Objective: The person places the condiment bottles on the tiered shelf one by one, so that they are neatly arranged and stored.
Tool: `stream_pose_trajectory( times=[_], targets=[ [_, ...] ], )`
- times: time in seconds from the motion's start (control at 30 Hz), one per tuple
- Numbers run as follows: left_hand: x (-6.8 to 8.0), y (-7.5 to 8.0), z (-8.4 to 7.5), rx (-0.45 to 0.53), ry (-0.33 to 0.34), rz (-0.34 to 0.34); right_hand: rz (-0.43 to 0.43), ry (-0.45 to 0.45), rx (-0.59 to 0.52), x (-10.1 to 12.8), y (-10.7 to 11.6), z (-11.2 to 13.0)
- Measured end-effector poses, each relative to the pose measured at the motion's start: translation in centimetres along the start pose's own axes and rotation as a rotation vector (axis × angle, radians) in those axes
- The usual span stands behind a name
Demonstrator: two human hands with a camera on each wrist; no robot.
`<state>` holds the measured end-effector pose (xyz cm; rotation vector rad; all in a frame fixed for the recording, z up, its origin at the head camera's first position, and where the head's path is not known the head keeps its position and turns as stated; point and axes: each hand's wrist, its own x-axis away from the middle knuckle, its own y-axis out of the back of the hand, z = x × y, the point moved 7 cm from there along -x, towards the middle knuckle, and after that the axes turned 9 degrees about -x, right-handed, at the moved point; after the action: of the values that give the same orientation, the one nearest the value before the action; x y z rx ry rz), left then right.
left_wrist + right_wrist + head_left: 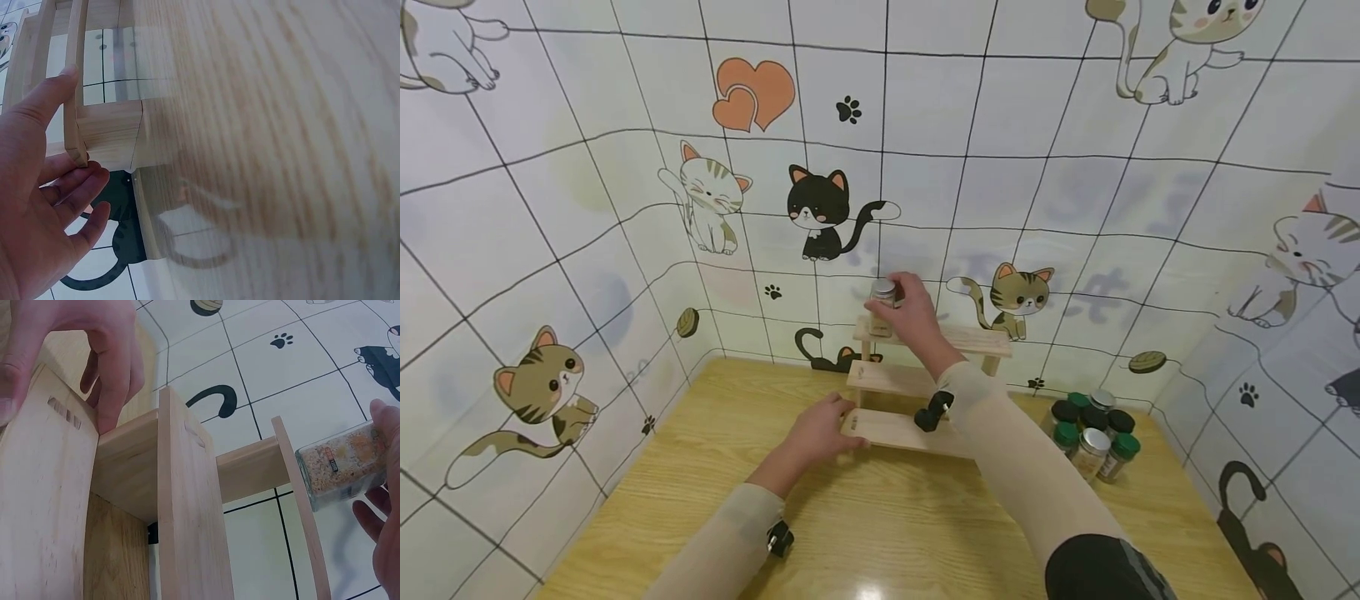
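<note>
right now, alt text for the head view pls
A right hand sets a spice jar on the top step of a three-tier wooden rack, while the left hand steadies its bottom step. More jars cluster at right on the wooden table.

No legible text anywhere; the spice jar [340,464] label at the right wrist view's right edge is too blurred.

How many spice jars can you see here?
8, perhaps more hidden: one jar in the right hand on the wooden rack's top step; seven clustered on the table to the right.
</note>
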<state>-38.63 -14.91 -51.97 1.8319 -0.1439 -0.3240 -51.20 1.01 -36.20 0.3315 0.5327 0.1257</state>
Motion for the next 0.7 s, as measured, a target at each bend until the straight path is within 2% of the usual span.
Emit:
stream_pose_trajectory(
  times=[0.17, 0.3, 0.53, 0.7],
  targets=[
    [-0.2, -0.3, 0.0, -0.007, -0.004, -0.001, -0.054, -0.035, 0.018, 0.9, 1.0, -0.3],
    [-0.3, -0.6, -0.1, 0.003, -0.009, 0.002, -0.089, -0.057, 0.042, 2.6, 3.0, -0.8],
    [-0.2, -0.8, 0.2, -0.025, 0.004, -0.014, -0.082, -0.038, 0.041, 6.0, 7.0, -0.8],
    [-0.1, -0.5, 0.1, -0.005, 0.004, -0.005, -0.071, -0.047, 0.068, 8.6, 9.4, -1.4]
  ],
)
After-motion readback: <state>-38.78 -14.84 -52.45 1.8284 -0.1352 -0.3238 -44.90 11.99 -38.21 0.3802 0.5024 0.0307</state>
